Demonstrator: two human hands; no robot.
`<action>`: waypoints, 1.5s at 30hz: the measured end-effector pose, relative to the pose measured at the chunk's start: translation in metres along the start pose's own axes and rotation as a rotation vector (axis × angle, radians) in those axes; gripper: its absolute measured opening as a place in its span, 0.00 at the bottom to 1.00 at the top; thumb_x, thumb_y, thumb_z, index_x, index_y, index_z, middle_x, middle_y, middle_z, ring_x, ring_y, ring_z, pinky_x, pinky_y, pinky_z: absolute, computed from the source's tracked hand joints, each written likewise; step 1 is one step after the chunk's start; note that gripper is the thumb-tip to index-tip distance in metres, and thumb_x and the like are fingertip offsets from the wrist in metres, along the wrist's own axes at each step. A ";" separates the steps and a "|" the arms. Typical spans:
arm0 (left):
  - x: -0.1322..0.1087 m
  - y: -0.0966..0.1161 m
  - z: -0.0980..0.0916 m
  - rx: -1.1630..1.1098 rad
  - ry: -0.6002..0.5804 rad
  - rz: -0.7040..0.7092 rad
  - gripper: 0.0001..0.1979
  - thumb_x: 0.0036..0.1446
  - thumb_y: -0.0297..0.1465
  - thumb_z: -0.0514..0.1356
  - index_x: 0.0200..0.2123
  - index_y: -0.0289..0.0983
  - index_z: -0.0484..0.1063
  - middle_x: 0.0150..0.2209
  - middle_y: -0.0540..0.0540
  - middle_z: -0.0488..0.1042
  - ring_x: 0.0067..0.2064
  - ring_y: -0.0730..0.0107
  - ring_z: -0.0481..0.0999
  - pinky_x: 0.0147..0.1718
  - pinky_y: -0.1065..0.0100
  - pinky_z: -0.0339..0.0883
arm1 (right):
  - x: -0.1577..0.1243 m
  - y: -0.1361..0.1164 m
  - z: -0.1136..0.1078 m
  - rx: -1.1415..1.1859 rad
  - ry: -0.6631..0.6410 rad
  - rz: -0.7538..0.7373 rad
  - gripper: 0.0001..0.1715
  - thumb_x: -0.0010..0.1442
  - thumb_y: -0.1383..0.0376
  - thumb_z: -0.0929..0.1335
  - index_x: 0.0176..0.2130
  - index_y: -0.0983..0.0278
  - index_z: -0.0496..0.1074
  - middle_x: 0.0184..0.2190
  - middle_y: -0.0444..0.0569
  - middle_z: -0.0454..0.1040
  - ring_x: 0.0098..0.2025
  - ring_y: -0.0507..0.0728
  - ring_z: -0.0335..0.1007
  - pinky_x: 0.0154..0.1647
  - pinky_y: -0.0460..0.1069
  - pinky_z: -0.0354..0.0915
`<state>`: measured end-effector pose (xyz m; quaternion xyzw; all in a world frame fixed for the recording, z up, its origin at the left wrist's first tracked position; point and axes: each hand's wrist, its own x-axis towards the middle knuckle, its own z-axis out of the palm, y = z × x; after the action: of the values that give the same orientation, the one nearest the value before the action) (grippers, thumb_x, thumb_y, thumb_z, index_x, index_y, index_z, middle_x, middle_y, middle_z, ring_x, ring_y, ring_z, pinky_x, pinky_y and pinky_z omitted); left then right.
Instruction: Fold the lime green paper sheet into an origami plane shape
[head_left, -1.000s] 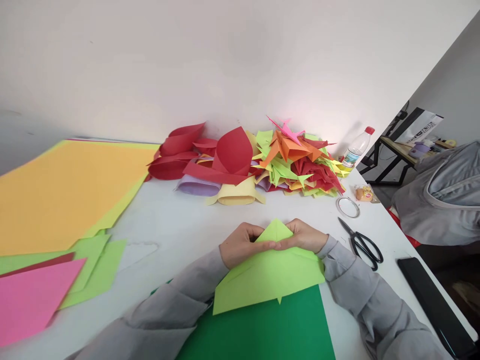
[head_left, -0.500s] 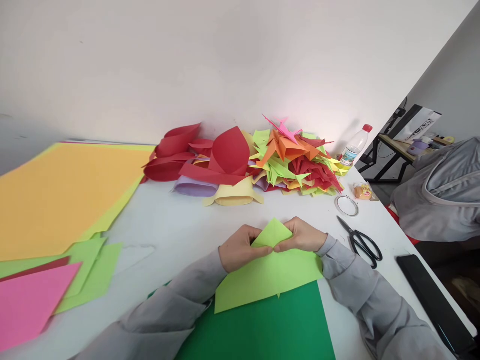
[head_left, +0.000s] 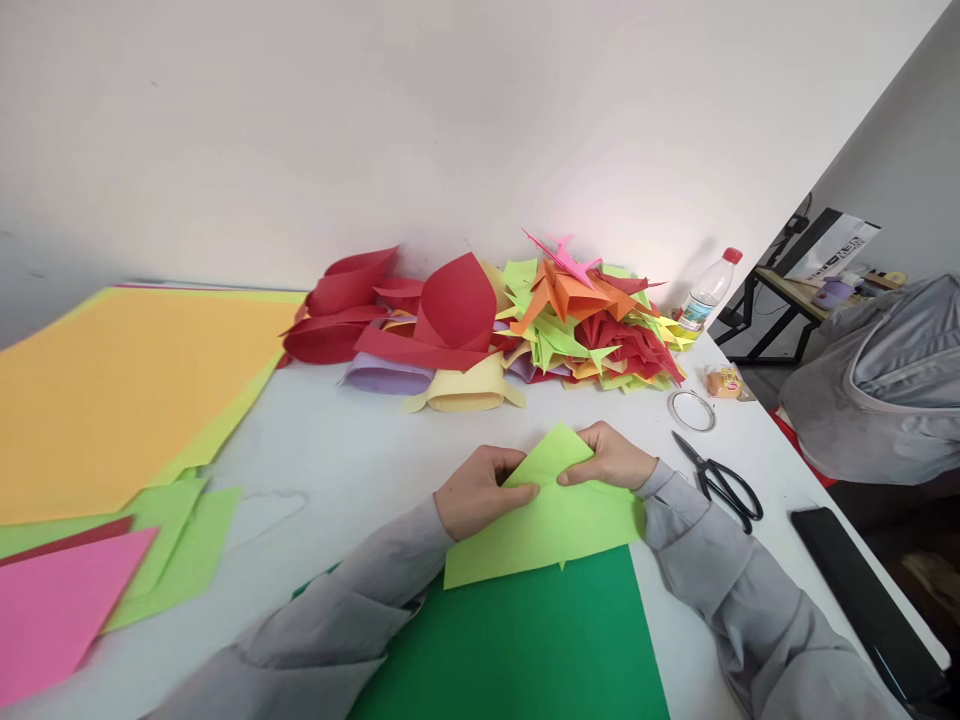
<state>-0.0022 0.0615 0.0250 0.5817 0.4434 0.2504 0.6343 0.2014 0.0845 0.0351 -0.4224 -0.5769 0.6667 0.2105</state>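
Both hands hold a partly folded light green paper (head_left: 544, 525) over the white table (head_left: 345, 450). My left hand (head_left: 480, 490) pinches its upper left fold, fingers curled. My right hand (head_left: 611, 458) pinches the upper right side near the paper's raised tip. The paper's lower edge overlaps a dark green sheet (head_left: 540, 650) lying flat in front of me.
A heap of folded paper shapes (head_left: 592, 325) and curled red sheets (head_left: 420, 315) lies by the wall. Large orange sheet (head_left: 120, 390) and pink sheet (head_left: 52, 600) lie left. Scissors (head_left: 720, 485), tape roll (head_left: 691, 410), bottle (head_left: 709, 290) and a black phone (head_left: 862, 600) sit right.
Both hands lifted the green paper's far part and drew it slightly away from me; the right hand rose and the paper's lower edge moved up on the dark green sheet.
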 end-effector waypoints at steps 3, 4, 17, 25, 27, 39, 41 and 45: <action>0.001 -0.002 -0.001 0.018 0.019 0.011 0.12 0.37 0.38 0.64 0.22 0.35 0.71 0.20 0.50 0.72 0.25 0.66 0.71 0.23 0.68 0.64 | 0.000 0.001 -0.004 -0.003 0.010 -0.003 0.24 0.35 0.59 0.78 0.32 0.69 0.79 0.23 0.45 0.77 0.28 0.54 0.72 0.33 0.49 0.69; 0.001 -0.002 -0.001 0.025 0.029 0.017 0.12 0.37 0.38 0.64 0.21 0.35 0.71 0.20 0.51 0.71 0.24 0.67 0.71 0.23 0.69 0.63 | 0.001 0.002 -0.006 -0.003 0.014 -0.002 0.24 0.34 0.59 0.78 0.32 0.69 0.79 0.24 0.45 0.77 0.28 0.54 0.72 0.33 0.49 0.69; 0.006 -0.009 -0.010 -0.250 0.104 -0.006 0.15 0.32 0.36 0.69 0.14 0.36 0.67 0.13 0.54 0.65 0.15 0.77 0.63 0.13 0.75 0.56 | -0.001 0.007 -0.033 0.178 0.118 -0.027 0.23 0.32 0.64 0.80 0.31 0.70 0.79 0.23 0.48 0.78 0.27 0.56 0.75 0.32 0.51 0.69; 0.002 -0.009 -0.017 -0.560 0.121 0.069 0.16 0.32 0.34 0.72 0.14 0.36 0.66 0.14 0.55 0.65 0.11 0.78 0.61 0.06 0.74 0.55 | -0.002 0.010 -0.045 0.247 0.176 -0.045 0.24 0.31 0.64 0.80 0.31 0.69 0.79 0.25 0.48 0.79 0.26 0.57 0.75 0.33 0.52 0.70; 0.001 -0.007 -0.019 -0.614 0.128 0.092 0.19 0.33 0.34 0.72 0.13 0.37 0.62 0.13 0.57 0.62 0.10 0.81 0.57 0.05 0.76 0.50 | -0.004 0.008 -0.043 0.251 0.171 -0.038 0.24 0.30 0.63 0.80 0.31 0.69 0.79 0.24 0.48 0.79 0.26 0.56 0.75 0.33 0.52 0.70; 0.001 -0.007 -0.001 -0.269 -0.104 0.028 0.17 0.34 0.38 0.72 0.26 0.32 0.78 0.21 0.47 0.76 0.21 0.70 0.71 0.20 0.70 0.63 | -0.003 0.001 0.023 -0.149 -0.125 0.050 0.17 0.40 0.61 0.77 0.30 0.69 0.78 0.22 0.41 0.75 0.24 0.49 0.68 0.26 0.44 0.65; 0.000 -0.007 -0.003 -0.283 -0.030 0.028 0.16 0.35 0.38 0.72 0.26 0.33 0.78 0.20 0.47 0.76 0.21 0.69 0.71 0.20 0.69 0.63 | -0.003 0.001 0.022 -0.157 -0.111 0.066 0.18 0.41 0.59 0.77 0.31 0.69 0.78 0.24 0.42 0.76 0.25 0.50 0.70 0.27 0.44 0.66; -0.001 -0.006 -0.009 -0.372 0.091 0.020 0.16 0.34 0.39 0.72 0.25 0.34 0.78 0.21 0.47 0.77 0.21 0.68 0.72 0.20 0.69 0.65 | -0.005 -0.001 0.006 -0.116 -0.128 0.105 0.22 0.40 0.55 0.78 0.31 0.69 0.78 0.26 0.45 0.78 0.26 0.51 0.72 0.29 0.45 0.68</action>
<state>-0.0115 0.0643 0.0196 0.4469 0.4116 0.3604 0.7078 0.1986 0.0775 0.0374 -0.4200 -0.6041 0.6678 0.1130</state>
